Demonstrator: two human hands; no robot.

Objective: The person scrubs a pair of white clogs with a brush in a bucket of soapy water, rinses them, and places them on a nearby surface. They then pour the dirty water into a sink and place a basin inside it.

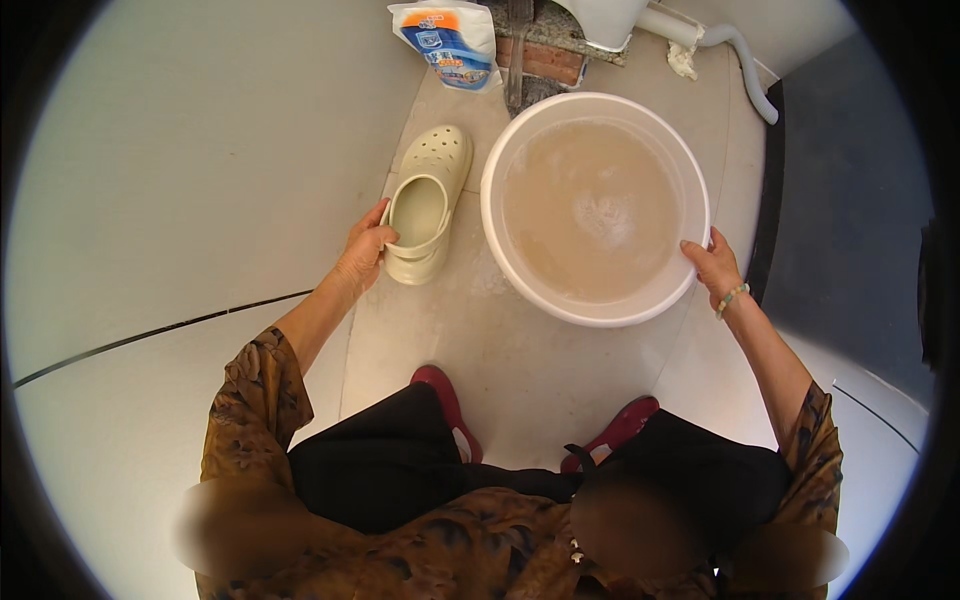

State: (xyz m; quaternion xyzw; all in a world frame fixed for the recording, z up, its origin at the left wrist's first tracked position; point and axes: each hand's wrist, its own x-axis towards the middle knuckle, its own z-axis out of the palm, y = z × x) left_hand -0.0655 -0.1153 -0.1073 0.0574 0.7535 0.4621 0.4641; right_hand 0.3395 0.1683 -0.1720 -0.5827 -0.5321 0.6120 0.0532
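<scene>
My left hand (368,242) is closed on the side rim of a pale cream clog (452,160) with round holes over its toe. The clog's toe points away from me, and its heel strap lies toward me. To the right of it stands a round white basin (497,245) holding murky brownish water (560,220) with a whitish swirl near the middle. At the basin's right side my right hand (714,266) grips the rim, thumb on the inside edge and fingers outside. A beaded bracelet (733,299) circles that wrist.
A white, blue and orange pouch (460,50) stands beyond the clog. Behind the basin are a stone ledge with bricks (550,62) and a grey drain hose (750,70). A pale panel (200,180) bounds the left, a dark one (850,190) the right. My red shoes (447,405) are below.
</scene>
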